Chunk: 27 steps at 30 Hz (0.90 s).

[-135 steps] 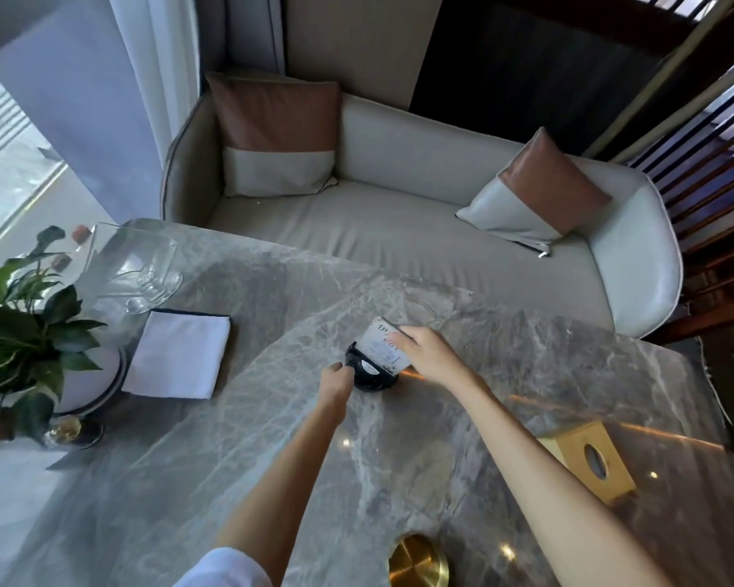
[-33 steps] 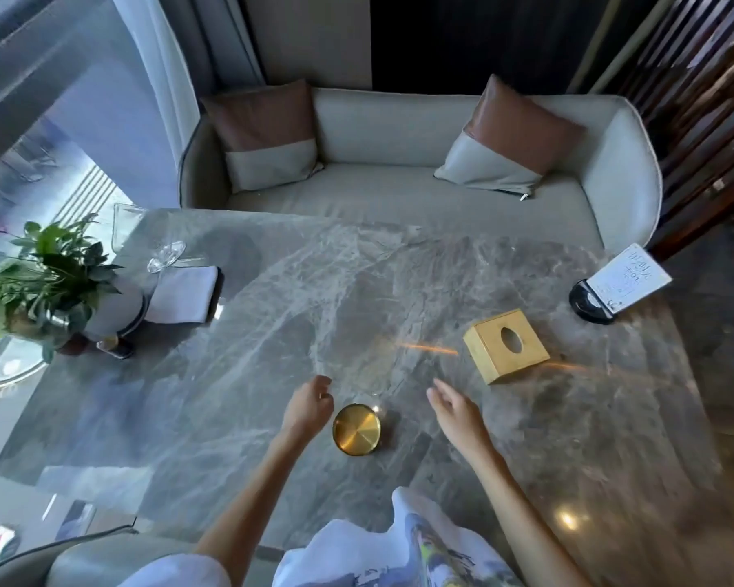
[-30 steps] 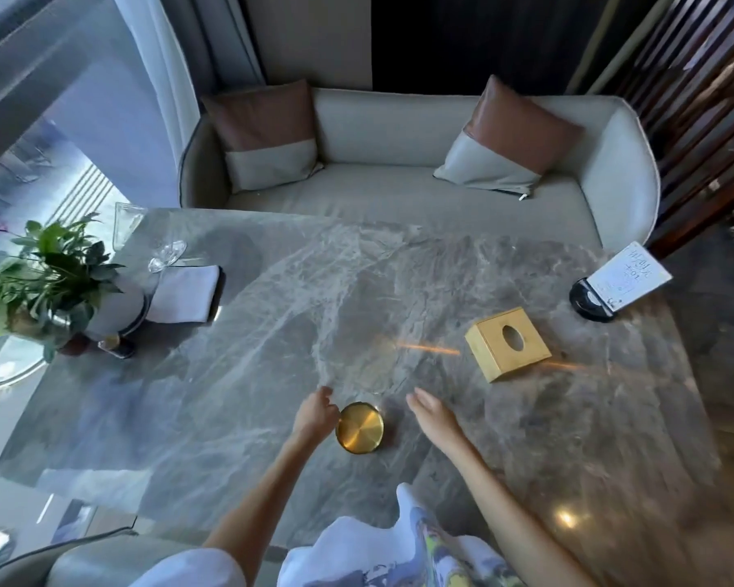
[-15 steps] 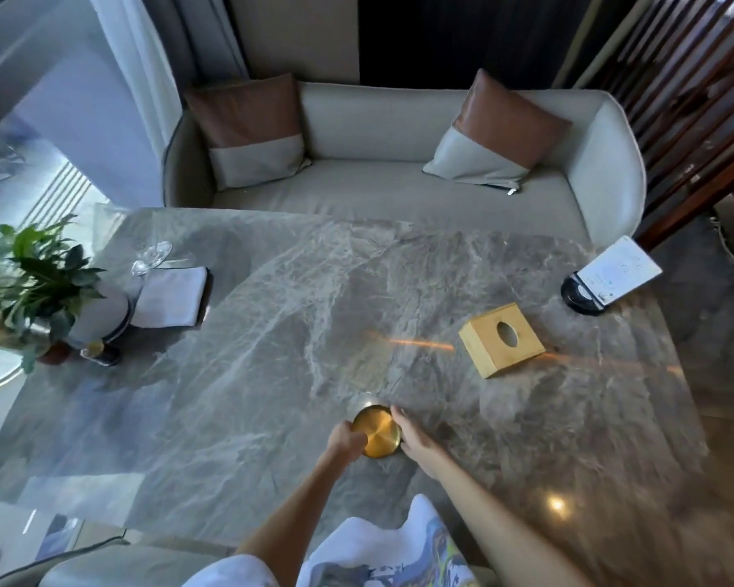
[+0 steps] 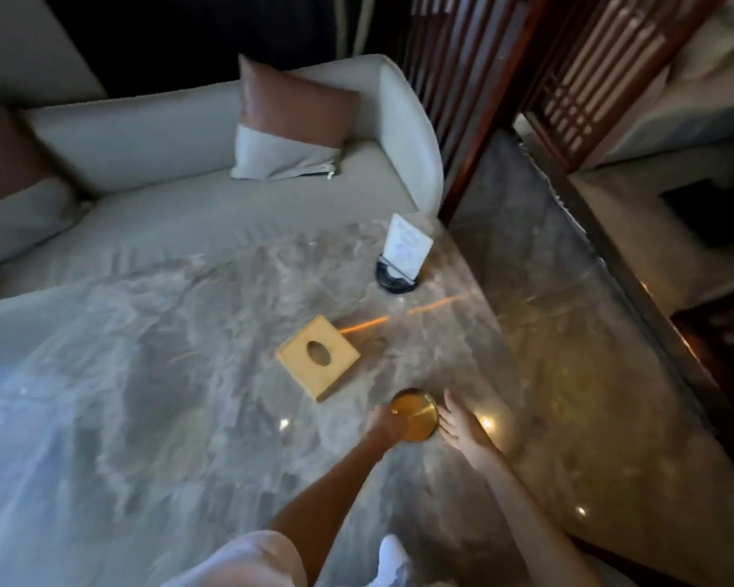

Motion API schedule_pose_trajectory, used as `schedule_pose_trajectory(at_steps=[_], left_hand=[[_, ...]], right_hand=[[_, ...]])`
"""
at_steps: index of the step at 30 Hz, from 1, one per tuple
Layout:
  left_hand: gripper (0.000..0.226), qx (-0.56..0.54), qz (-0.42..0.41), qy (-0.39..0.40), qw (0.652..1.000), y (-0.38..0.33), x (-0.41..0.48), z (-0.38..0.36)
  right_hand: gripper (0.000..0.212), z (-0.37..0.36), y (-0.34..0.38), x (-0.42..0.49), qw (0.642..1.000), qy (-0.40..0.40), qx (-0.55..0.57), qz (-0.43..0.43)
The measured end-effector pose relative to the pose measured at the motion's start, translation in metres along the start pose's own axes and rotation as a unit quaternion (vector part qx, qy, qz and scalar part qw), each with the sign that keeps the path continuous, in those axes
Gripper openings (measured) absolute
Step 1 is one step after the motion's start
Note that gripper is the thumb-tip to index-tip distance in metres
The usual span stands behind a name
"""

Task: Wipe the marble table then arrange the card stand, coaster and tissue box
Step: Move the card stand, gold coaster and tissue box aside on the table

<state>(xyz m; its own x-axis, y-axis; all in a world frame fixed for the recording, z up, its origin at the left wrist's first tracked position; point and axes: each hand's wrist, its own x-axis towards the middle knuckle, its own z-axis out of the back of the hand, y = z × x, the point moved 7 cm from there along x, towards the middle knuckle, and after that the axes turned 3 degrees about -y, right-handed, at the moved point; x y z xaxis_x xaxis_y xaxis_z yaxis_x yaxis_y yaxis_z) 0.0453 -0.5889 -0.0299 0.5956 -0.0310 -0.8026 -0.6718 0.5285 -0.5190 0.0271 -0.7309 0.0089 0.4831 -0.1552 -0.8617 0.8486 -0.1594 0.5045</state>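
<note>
The round gold coaster lies on the grey marble table, just in front and to the right of the square gold tissue box. My left hand has its fingers curled at the coaster's left rim. My right hand rests straight fingers against its right rim. The card stand, a black base holding a white card, stands near the table's far right corner. The picture is motion-blurred.
A pale sofa with a brown-and-grey cushion runs along the table's far side. A dark wooden lattice screen stands to the right. The table's right edge drops to a glossy floor.
The view has swung to the right. Both hands have closed in on the coaster, which now sits to the right of the tissue box instead of to its left.
</note>
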Motion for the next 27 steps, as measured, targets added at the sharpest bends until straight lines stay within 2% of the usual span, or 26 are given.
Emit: schedule_pose_trajectory(at_steps=[2,5,7,9,12,15,18,19,20,23,27], left_hand=[[0.042,0.003,-0.012,-0.008,1.000,-0.042,0.023,0.000],[0.045,0.002,-0.033,-0.043,0.998,-0.100,0.046,0.016],[0.034,0.020,-0.038,-0.067,0.997,-0.124,0.063,0.026],[0.034,0.018,-0.028,-0.070,0.997,-0.134,0.079,0.030],[0.058,0.019,-0.010,-0.077,0.997,-0.133,0.098,0.031],[0.057,0.037,-0.010,-0.079,0.996,-0.125,0.104,0.026],[0.061,0.041,-0.012,-0.063,0.997,-0.109,0.129,0.026],[0.070,0.061,-0.031,-0.066,0.995,-0.110,0.135,0.032],[0.078,0.078,-0.052,-0.073,0.993,-0.117,0.133,0.045],[0.059,0.097,-0.070,-0.142,0.983,-0.153,0.096,0.111],[0.050,0.118,-0.085,-0.251,0.957,-0.160,0.068,0.198]], right_hand=[[0.059,0.013,0.036,0.028,1.000,-0.001,0.013,0.012],[0.060,0.021,0.080,0.062,0.999,-0.001,0.032,0.028],[0.061,0.019,0.106,0.080,0.999,0.016,0.029,0.037],[0.061,0.014,0.122,0.096,0.999,0.034,0.019,0.037],[0.059,0.009,0.130,0.113,0.998,0.050,-0.011,0.033],[0.061,0.012,0.126,0.121,0.997,0.032,-0.058,0.034],[0.085,0.023,0.116,0.140,0.990,0.034,-0.123,0.062],[0.090,0.025,0.125,0.131,0.985,0.021,-0.157,0.074],[0.084,0.027,0.137,0.122,0.974,-0.002,-0.204,0.096],[0.066,0.021,0.177,0.104,0.933,-0.065,-0.286,0.208],[0.065,-0.028,0.203,0.087,0.891,-0.053,-0.348,0.287]])
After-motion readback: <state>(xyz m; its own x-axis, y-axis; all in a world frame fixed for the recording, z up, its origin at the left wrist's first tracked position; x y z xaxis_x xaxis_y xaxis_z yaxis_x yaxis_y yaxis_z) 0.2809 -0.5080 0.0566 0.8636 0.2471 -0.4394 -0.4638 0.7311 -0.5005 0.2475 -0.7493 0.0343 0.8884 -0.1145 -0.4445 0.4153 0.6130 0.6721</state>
